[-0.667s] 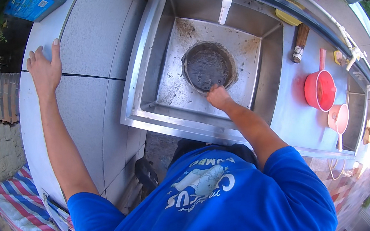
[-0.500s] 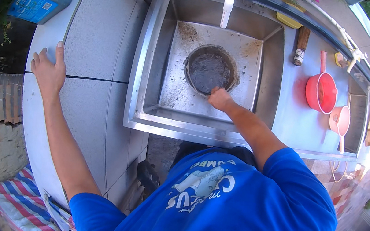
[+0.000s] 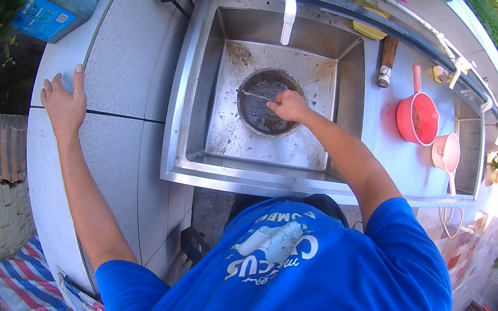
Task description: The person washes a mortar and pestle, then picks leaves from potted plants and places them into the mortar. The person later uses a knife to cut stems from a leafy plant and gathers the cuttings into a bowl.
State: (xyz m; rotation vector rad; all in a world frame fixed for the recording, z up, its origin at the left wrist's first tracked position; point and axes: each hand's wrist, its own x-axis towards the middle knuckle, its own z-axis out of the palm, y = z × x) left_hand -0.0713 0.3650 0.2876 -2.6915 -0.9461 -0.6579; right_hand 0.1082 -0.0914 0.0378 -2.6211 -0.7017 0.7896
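While left hand is pressed flat, fingers spread, on grey counter left of steel sink, right hand is closed around thin rod over dirty round drain at sink's centre. White tap seen above sink; red ladle, pink ladle right of it.

Sink walls hem the basin; the tap overhangs its far side.
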